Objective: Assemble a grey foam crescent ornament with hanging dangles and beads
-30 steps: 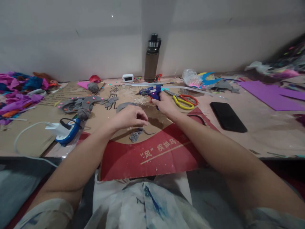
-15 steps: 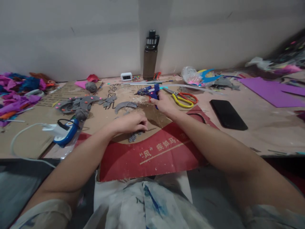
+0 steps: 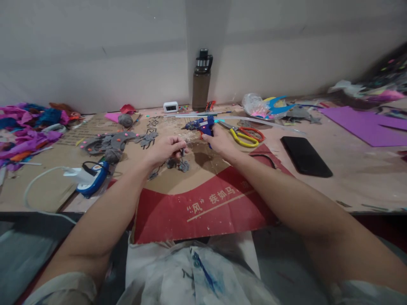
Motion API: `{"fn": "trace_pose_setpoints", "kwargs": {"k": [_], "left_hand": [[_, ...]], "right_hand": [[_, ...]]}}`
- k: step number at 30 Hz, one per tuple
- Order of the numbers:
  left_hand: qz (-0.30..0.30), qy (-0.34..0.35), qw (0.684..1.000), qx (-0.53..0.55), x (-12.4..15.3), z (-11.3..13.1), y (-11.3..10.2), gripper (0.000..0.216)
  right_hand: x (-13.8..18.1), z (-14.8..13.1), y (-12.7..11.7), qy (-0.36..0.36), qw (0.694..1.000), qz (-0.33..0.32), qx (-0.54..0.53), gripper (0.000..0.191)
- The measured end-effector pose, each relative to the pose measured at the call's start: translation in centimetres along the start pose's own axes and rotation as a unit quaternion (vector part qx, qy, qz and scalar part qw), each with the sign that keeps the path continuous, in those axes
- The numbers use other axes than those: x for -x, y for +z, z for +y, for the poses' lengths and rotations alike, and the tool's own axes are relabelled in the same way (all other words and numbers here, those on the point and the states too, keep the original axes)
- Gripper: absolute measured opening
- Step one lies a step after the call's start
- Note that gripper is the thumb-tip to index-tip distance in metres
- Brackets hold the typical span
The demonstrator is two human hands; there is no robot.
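Observation:
My right hand (image 3: 221, 140) is closed around the handle of a blue hot glue gun (image 3: 207, 124), whose nozzle points left over the cardboard. To its left, my left hand (image 3: 169, 149) pinches a small grey piece (image 3: 183, 164) that hangs below the fingertips, with a crumbly, flower-like look. Its exact kind is hard to make out. More grey bits (image 3: 170, 162) lie on the cardboard (image 3: 203, 159) under that hand. Further left rests a grey crescent-shaped craft piece (image 3: 122, 137) dotted with orange and pink.
Scissors (image 3: 243, 137) with yellow and red handles lie right of the glue gun, near a black phone (image 3: 305, 156). A dark bottle (image 3: 201, 84) stands by the wall. A blue power socket (image 3: 93, 180), coloured scraps (image 3: 28, 131) and purple sheets (image 3: 362, 123) lie around.
My left hand has lifted from the cardboard and turned, with the small grey piece now hanging from its fingers. My right hand stays on the glue gun. The view has shifted slightly.

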State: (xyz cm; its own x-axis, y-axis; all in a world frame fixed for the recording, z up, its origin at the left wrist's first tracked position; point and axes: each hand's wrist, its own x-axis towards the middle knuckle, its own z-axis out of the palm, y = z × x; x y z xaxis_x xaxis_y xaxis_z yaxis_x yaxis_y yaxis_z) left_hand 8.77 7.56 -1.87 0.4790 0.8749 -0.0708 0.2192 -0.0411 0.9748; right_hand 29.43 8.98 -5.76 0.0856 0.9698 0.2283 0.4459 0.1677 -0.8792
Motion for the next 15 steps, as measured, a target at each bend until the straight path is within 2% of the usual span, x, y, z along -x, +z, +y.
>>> {"fn": "trace_pose_setpoints", "kwargs": {"k": [4,8,12,15], "left_hand": [[0.005,0.055,0.996,0.072,0.1,0.8,-0.5,0.026],[0.066,0.114,0.978,0.163,0.5,1.9,-1.3,0.028],[0.125,0.119,0.965,0.198,0.5,2.4,-2.0,0.023],[0.147,0.115,0.96,0.21,0.5,2.5,-2.3,0.021]], "right_hand": [[0.0,0.0,0.2,0.022,1.0,0.009,0.0,0.023],[-0.4,0.7,0.4,0.047,0.999,0.008,-0.018,0.02],[-0.8,1.2,0.5,0.042,0.999,0.008,-0.016,0.02],[-0.8,1.2,0.6,0.038,0.999,0.007,-0.013,0.02]]}}
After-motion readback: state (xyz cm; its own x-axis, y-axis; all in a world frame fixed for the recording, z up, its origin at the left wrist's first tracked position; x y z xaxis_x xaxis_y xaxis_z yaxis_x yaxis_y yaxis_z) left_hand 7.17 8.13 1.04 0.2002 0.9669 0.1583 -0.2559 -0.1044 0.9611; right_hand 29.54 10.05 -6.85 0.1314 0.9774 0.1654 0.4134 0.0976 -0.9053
